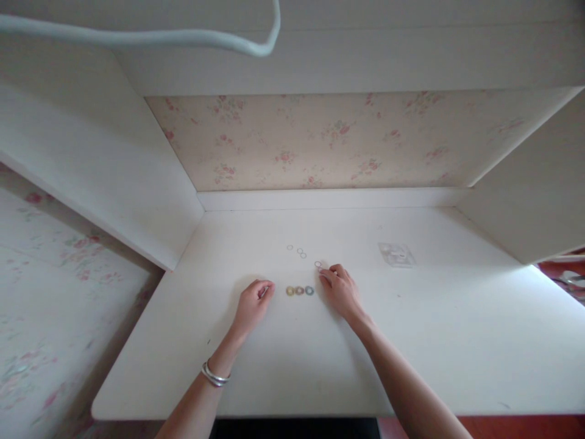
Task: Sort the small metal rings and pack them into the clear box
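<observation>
My left hand (253,305) rests on the white desk (292,366) with its fingers curled in; whether it holds something small I cannot tell. My right hand (340,289) lies just right of centre, its fingertips touching a small pale ring (317,264). Between the hands sit three small coloured rings (300,291) in a row, touching each other. Three more pale rings (297,250) lie a little farther back. A silver bracelet (214,375) is on my left wrist.
A small clear plastic bag (397,254) lies at the back right of the desk. White side panels (114,183) and a floral back wall (329,140) enclose the desk. A white cable (183,38) hangs overhead.
</observation>
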The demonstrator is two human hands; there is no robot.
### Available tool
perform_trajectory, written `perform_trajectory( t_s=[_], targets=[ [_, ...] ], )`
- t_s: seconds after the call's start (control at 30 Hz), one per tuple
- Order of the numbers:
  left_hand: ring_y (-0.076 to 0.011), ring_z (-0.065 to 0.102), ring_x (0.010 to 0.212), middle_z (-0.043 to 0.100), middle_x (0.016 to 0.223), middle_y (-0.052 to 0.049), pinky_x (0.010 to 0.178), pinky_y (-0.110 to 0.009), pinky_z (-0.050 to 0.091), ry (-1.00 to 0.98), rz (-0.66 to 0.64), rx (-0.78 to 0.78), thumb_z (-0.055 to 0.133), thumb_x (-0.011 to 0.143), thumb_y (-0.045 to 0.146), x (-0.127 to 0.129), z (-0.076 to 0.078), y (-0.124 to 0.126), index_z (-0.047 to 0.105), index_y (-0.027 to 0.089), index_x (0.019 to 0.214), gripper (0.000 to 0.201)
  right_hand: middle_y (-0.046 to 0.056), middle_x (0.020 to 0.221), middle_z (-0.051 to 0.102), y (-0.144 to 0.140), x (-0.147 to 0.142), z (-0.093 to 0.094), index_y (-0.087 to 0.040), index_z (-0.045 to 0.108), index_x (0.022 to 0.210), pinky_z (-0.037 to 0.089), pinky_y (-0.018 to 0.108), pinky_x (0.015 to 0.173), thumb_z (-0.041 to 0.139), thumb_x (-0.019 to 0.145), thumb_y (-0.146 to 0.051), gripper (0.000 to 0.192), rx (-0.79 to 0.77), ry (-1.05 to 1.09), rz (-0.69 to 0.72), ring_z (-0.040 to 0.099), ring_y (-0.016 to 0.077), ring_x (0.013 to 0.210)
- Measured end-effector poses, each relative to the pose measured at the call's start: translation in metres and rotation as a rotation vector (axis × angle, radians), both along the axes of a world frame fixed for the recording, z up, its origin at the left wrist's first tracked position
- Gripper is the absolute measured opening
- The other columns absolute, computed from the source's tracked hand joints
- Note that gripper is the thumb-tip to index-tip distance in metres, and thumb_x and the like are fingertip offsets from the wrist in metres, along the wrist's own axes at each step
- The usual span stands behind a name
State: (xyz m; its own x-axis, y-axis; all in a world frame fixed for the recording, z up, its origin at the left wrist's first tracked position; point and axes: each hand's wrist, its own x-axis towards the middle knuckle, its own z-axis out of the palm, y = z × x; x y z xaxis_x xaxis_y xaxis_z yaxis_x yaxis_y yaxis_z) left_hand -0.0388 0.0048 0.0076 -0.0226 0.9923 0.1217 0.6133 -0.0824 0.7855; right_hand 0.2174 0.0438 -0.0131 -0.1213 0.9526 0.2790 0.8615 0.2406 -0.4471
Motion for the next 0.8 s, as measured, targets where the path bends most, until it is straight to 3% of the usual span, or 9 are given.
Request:
perform_trajectory(
  t_s=[0.23,0.53,0.8],
  targets=[
    [-0.0122,0.052,0.063,0.062,0.071,-0.001,0.059,-0.023,0.041,-0.044,-0.017,-0.061,0.047,0.086,0.043,-0.001,-0.001,0.001,0.067,0.017,0.089,0.032,0.009,0.093,0.060,0.004,-0.001,-0.004,-0.024,0.068,0.086,0.044,0.031,0.070,0.042,0.090,-0.027,0.027,0.012,-0.068,0.058,0.054,0.0211,0.085],
    [-0.0126,0.054,0.065,0.063,0.076,-0.001,0.061,-0.023,0.041,-0.026,-0.073,-0.061,0.045,0.087,0.042,0.000,0.001,-0.003,0.066,0.019,0.088,0.031,0.007,0.091,0.056,-0.031,-0.013,0.003,-0.022,0.066,0.092,0.046,0.031,0.075,0.040,0.093,-0.033,0.029,0.006,0.211,0.145,0.054,0.0182,0.083],
    [-0.0126,0.055,0.066,0.063,0.076,-0.001,0.059,-0.022,0.040,0.002,-0.082,-0.053,0.045,0.087,0.041,0.001,0.002,-0.003,0.066,0.019,0.088,0.031,0.008,0.091,0.056,-0.042,-0.021,0.006,-0.023,0.067,0.094,0.047,0.034,0.075,0.039,0.093,-0.034,0.029,0.027,0.240,0.189,0.055,0.0191,0.083]
  ],
)
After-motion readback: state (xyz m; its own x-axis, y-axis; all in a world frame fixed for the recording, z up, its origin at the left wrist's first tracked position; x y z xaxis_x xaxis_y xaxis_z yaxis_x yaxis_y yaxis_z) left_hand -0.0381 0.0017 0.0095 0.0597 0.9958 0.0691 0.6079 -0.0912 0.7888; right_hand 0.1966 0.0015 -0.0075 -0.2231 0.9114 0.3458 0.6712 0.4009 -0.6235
